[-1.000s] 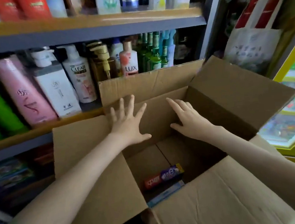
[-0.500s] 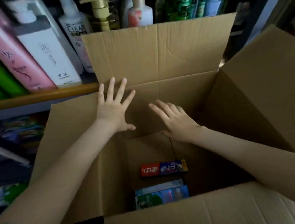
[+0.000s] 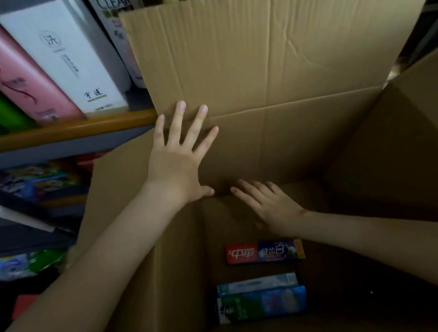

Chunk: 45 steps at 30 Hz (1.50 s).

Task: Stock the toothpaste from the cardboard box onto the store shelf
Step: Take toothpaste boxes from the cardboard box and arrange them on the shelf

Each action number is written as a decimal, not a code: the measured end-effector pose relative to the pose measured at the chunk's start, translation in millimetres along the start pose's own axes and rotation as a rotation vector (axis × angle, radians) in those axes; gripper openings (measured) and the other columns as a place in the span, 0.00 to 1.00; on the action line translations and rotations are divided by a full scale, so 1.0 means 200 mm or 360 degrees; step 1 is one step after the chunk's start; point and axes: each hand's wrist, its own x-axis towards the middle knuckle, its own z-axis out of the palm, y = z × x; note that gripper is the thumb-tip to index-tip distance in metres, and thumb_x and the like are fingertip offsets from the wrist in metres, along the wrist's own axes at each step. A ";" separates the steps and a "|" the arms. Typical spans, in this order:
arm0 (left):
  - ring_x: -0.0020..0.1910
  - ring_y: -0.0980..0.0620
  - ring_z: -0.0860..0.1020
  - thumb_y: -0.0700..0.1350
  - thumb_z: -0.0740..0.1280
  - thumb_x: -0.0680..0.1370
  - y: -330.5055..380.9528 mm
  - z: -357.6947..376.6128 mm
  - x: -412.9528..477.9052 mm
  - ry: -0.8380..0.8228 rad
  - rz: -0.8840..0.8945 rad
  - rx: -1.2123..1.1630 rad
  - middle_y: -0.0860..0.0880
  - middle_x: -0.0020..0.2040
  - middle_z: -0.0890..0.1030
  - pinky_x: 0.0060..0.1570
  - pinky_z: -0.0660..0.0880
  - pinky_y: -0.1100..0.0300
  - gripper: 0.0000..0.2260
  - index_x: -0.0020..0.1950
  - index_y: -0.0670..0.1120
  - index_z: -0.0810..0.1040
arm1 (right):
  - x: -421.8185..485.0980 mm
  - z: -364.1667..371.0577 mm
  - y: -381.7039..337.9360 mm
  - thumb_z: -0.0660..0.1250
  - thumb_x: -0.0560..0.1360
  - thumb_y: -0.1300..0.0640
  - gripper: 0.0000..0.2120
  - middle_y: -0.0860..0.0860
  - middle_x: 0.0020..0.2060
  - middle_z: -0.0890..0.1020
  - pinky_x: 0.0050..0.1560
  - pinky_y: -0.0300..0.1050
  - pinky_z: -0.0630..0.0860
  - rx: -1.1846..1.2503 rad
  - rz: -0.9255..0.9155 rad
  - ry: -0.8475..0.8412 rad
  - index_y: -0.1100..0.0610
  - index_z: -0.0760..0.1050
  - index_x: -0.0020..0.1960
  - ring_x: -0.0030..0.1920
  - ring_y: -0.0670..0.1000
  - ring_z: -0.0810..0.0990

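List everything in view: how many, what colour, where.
cardboard box: one, brown, open, in front of the shelf
toothpaste cartons: three, red-blue, pale blue, green-blue, on the box floor
bottles: at least four, green, pink, white, on the shelf, upper left
shelf: one, orange edge, left
packets: several, mixed colours, lower shelf, blurred
left grip: one, bare, fingers spread on the box's far wall
right grip: one, bare, fingers straight, low inside the box

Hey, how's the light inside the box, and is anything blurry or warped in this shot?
Head view: the cardboard box is shadowed and dim inside, though the red toothpaste carton reads clearly; head view, the shampoo bottles at upper left look soft and lean outward from wide-angle distortion.
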 end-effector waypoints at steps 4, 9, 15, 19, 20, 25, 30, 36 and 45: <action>0.71 0.35 0.26 0.75 0.59 0.69 0.00 0.00 0.00 -0.0002 -0.0004 -0.0018 0.44 0.73 0.23 0.72 0.36 0.37 0.51 0.77 0.54 0.31 | 0.02 0.19 -0.05 0.65 0.76 0.45 0.46 0.57 0.78 0.46 0.70 0.55 0.57 -0.0081 -0.0145 -0.0285 0.53 0.33 0.77 0.75 0.59 0.54; 0.71 0.35 0.27 0.73 0.61 0.69 0.00 0.02 0.00 0.0008 0.0014 -0.0008 0.44 0.71 0.21 0.72 0.38 0.36 0.52 0.76 0.53 0.30 | 0.04 0.38 -0.08 0.64 0.78 0.50 0.40 0.58 0.74 0.59 0.61 0.55 0.67 -0.0070 -0.0348 -0.0870 0.55 0.41 0.78 0.70 0.59 0.63; 0.71 0.34 0.26 0.72 0.62 0.70 0.00 0.02 0.00 -0.0012 0.0023 -0.0007 0.44 0.68 0.19 0.73 0.40 0.36 0.52 0.76 0.53 0.30 | 0.08 0.30 -0.08 0.64 0.78 0.59 0.32 0.60 0.71 0.63 0.57 0.51 0.72 0.0094 -0.0156 -0.1049 0.61 0.51 0.76 0.65 0.60 0.71; 0.71 0.34 0.26 0.72 0.61 0.71 0.00 0.00 0.00 -0.0039 0.0014 -0.0018 0.43 0.68 0.19 0.73 0.41 0.36 0.50 0.76 0.53 0.30 | 0.08 0.05 -0.02 0.68 0.76 0.55 0.37 0.57 0.71 0.63 0.56 0.48 0.73 0.0165 0.0005 -0.0871 0.56 0.50 0.77 0.62 0.56 0.73; 0.71 0.34 0.26 0.72 0.60 0.72 0.00 0.00 0.00 -0.0044 0.0014 -0.0032 0.44 0.69 0.20 0.73 0.41 0.37 0.49 0.76 0.53 0.30 | 0.07 -0.03 -0.01 0.68 0.75 0.54 0.38 0.56 0.72 0.63 0.56 0.47 0.73 0.0187 0.0046 -0.0817 0.55 0.50 0.77 0.63 0.55 0.73; 0.74 0.37 0.30 0.67 0.58 0.76 0.00 -0.06 -0.05 0.0093 0.0043 -0.0296 0.45 0.76 0.28 0.75 0.42 0.41 0.39 0.80 0.52 0.45 | -0.11 -0.46 -0.02 0.70 0.73 0.52 0.38 0.51 0.71 0.62 0.54 0.41 0.73 0.0380 0.0234 -0.0456 0.50 0.52 0.75 0.63 0.50 0.72; 0.75 0.44 0.60 0.63 0.53 0.80 0.03 -0.28 -0.18 0.0061 -0.0047 -0.1321 0.44 0.77 0.61 0.71 0.60 0.47 0.25 0.73 0.52 0.67 | -0.42 -0.75 -0.13 0.71 0.73 0.52 0.36 0.45 0.67 0.63 0.54 0.36 0.74 0.0566 0.0387 -0.0001 0.47 0.54 0.74 0.64 0.44 0.68; 0.42 0.52 0.83 0.68 0.65 0.65 0.07 -0.44 -0.51 -0.0221 -0.0135 -0.2902 0.47 0.48 0.81 0.47 0.81 0.53 0.28 0.53 0.48 0.74 | -0.67 -0.93 -0.34 0.74 0.71 0.53 0.34 0.48 0.63 0.69 0.60 0.36 0.71 0.0661 0.0249 0.0465 0.53 0.62 0.73 0.61 0.44 0.70; 0.40 0.50 0.81 0.53 0.66 0.74 -0.16 -0.31 -1.24 0.0452 -0.0755 -0.3412 0.46 0.43 0.80 0.43 0.80 0.55 0.13 0.51 0.45 0.73 | -0.83 -0.96 -0.67 0.62 0.77 0.43 0.22 0.50 0.55 0.79 0.52 0.40 0.69 0.1064 0.0536 0.0714 0.53 0.73 0.66 0.53 0.48 0.76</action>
